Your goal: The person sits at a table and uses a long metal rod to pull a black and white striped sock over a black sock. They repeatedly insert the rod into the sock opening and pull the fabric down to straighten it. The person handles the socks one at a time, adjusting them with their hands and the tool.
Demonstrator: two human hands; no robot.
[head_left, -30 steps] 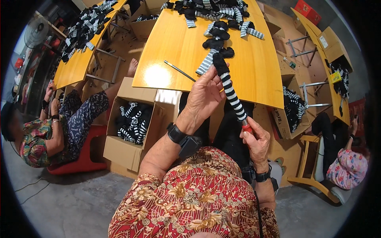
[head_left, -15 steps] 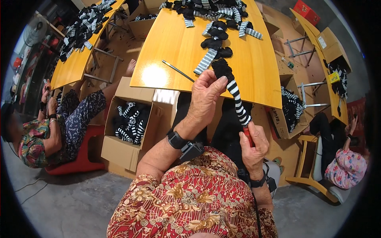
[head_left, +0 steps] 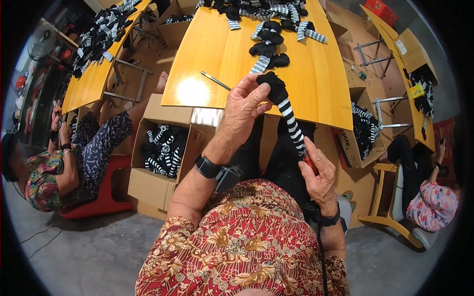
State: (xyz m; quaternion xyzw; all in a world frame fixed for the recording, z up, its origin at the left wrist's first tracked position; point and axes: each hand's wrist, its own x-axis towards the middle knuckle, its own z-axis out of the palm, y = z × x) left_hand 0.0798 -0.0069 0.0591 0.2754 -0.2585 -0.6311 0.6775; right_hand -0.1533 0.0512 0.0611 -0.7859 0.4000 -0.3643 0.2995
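A sock-like knitted piece (head_left: 290,121), with black-and-white stripes and a bunched black end, stretches between my hands over the table's near edge. My left hand (head_left: 244,106) pinches its black end between thumb and fingers. Lower down, my right hand (head_left: 320,177) grips a tool with a red handle (head_left: 308,161), mostly hidden by the fingers. The striped end meets this handle; whatever lies inside the knit is hidden. Beyond my hands, black knitted pieces with grey-and-white striped parts (head_left: 260,64) lie in a line on the yellow table (head_left: 197,54).
A thin dark rod (head_left: 215,80) lies on the table, left of my hands. An open cardboard box (head_left: 150,191) of striped knits stands at left, another box (head_left: 366,159) at right. One person (head_left: 54,175) sits at left, another (head_left: 429,204) at right.
Both hands and the knitted piece have shifted slightly; its black end has moved left and a little farther away. My right fingers now extend farther along the striped end.
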